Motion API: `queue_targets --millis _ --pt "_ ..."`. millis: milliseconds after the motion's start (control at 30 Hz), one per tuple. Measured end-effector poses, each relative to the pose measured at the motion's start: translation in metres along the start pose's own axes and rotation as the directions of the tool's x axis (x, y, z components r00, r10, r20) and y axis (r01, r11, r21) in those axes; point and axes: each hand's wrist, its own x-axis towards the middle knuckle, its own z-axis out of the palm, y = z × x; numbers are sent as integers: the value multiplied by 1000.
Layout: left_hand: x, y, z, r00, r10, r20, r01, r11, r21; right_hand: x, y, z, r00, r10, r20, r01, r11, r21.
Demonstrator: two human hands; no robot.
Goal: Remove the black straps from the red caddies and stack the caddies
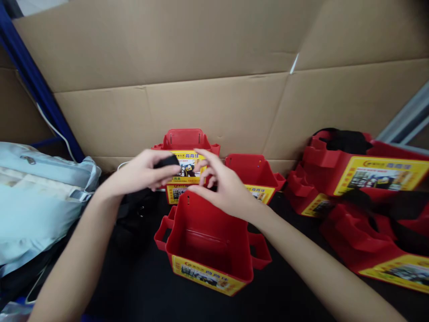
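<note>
My left hand (150,170) is closed around a small black bundle (167,161), perhaps rolled webbing; its exact kind does not show. Just to the right, my right hand (223,183) hovers with curled fingers apart and nothing visible between them. Below both hands stands a red plastic box (204,241) with a side loop on each side, a yellow printed label on its front and a slotted back panel. No contents show inside it. My right wrist passes over its back edge.
Behind are stacked red boxes (184,139) and another red box (250,172). More red boxes (325,170) holding black straps (345,141) stand at right. A light-blue bag (30,205) lies at left. A cardboard wall (214,116) closes off the back of the black surface (134,277).
</note>
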Motion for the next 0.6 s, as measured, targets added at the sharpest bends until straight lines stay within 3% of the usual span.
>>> queue_targets --millis 33,100,200,267,367,500,600 --pt "4 3 9 997 2 79 -5 999 33 12 -3 7 999 5 47 -3 999 -43" --pt "10 5 21 990 8 138 -17 998 61 31 1 16 997 16 82 -8 995 -98" --pt "8 -4 16 993 -46 104 43 998 35 43 23 10 995 84 -55 -87 995 -45" --pt "0 -16 1 985 -137 104 139 990 -16 41 43 -9 955 190 -228 -176 981 79" --pt "-11 -40 -27 955 -265 132 274 960 -54 25 71 -49 845 340 -412 -240 931 277" --pt "-21 -69 -61 926 -354 131 353 935 31 -11 96 -98 705 467 -534 -341 883 322" --pt "-29 -81 -81 922 -385 49 380 921 90 -36 108 -122 677 488 -552 -400 872 280"
